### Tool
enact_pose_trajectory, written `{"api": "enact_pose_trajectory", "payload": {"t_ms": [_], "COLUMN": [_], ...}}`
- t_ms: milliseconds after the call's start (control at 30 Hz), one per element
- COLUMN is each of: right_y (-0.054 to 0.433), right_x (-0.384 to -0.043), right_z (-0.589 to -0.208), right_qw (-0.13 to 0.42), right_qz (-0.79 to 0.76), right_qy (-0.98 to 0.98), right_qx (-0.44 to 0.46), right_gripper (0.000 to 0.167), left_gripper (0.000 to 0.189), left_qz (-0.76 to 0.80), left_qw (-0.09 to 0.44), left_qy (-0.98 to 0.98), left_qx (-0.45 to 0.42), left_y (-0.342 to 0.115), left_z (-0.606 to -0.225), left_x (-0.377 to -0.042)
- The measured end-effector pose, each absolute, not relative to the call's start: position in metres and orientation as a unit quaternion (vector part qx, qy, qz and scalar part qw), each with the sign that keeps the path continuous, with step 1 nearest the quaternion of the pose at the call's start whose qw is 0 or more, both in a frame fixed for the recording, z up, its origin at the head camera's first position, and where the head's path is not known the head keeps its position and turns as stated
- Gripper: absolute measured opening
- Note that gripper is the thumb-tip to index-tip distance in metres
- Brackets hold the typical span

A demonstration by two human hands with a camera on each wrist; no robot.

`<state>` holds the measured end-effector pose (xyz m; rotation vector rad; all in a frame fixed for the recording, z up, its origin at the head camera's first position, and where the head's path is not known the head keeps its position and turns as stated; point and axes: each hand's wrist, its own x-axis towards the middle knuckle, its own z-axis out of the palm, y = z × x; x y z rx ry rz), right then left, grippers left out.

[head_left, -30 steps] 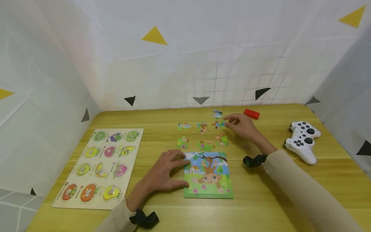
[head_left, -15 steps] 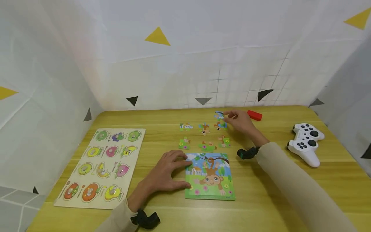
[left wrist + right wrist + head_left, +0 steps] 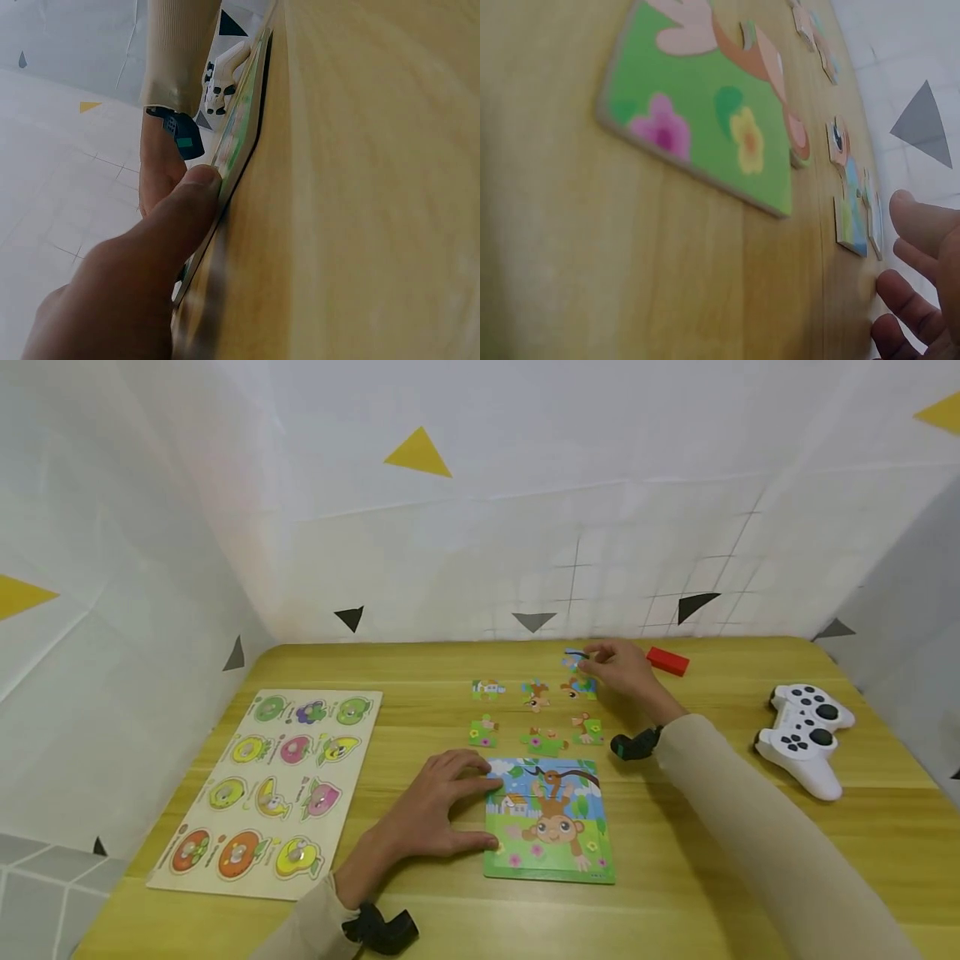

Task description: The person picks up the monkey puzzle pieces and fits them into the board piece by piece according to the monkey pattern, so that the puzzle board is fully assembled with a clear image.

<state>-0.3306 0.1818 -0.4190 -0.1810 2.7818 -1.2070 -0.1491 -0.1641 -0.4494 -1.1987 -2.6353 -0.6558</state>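
A square puzzle board with a monkey picture lies flat in front of me. My left hand rests at its left side with fingers spread, index finger and thumb at the edge. In the left wrist view the thumb lies against the board's rim. Behind the board are several loose jigsaw pieces. My right hand reaches to the rearmost piece, blue with a dark branch, its fingertips right at the piece's right side. In the right wrist view its thumb and fingers stand apart.
A fruit peg board lies at the left. A white game controller sits at the right, and a red block lies just beyond the right hand. White sheeting rises behind the table.
The right hand has moved left, from beside the rear pieces to the rearmost one. The left hand keeps its place at the board, and the head view has shifted slightly.
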Motion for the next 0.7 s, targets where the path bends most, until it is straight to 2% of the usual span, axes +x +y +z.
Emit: {"api": "enact_pose_trajectory", "payload": {"t_ms": [300,700], "right_y": [0.178,0.174], "right_x": [-0.339,-0.343], "right_z": [-0.420,-0.417], "right_qw": [0.044,0.053], "right_qz": [-0.352,-0.319], "right_qy": [0.934,0.946], "right_qx": [-0.041,-0.031], "right_gripper": [0.065,0.066], "left_gripper": [0.069,0.069], "left_qz": [-0.227,-0.213], "left_qw": [0.071,0.084], "left_qy": [-0.887,-0.888], "left_qx": [-0.396,-0.399], "left_y": [-0.164,-0.163], "left_z": [-0.447,-0.449], "left_x": [-0.148,-0.149]}}
